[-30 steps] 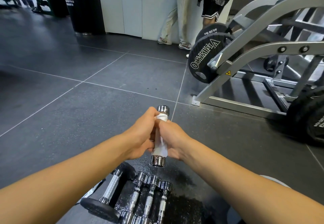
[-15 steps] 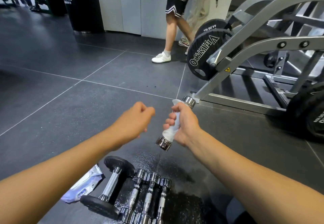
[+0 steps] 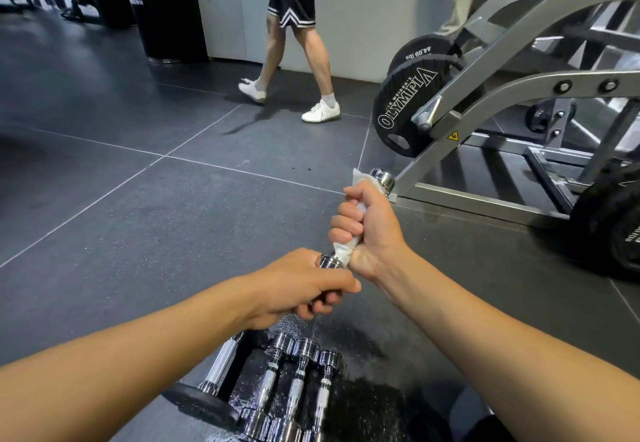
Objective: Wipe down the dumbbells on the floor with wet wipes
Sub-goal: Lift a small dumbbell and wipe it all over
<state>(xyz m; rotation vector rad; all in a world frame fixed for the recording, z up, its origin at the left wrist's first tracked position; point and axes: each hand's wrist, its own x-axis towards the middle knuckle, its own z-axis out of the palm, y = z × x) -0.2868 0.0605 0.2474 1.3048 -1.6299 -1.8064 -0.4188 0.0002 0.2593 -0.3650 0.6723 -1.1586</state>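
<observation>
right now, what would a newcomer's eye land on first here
Mid-frame, two hands hold a chrome dumbbell: the right hand grips a wet wipe wrapped round its handle, the left hand its lower end. Below, more chrome dumbbells lie in a row on wet floor; at right stands a black Olympia weight plate.

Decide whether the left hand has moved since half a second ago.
Yes. The left hand has moved right, now above the floor dumbbells, gripping the lower end of the held dumbbell.
</observation>
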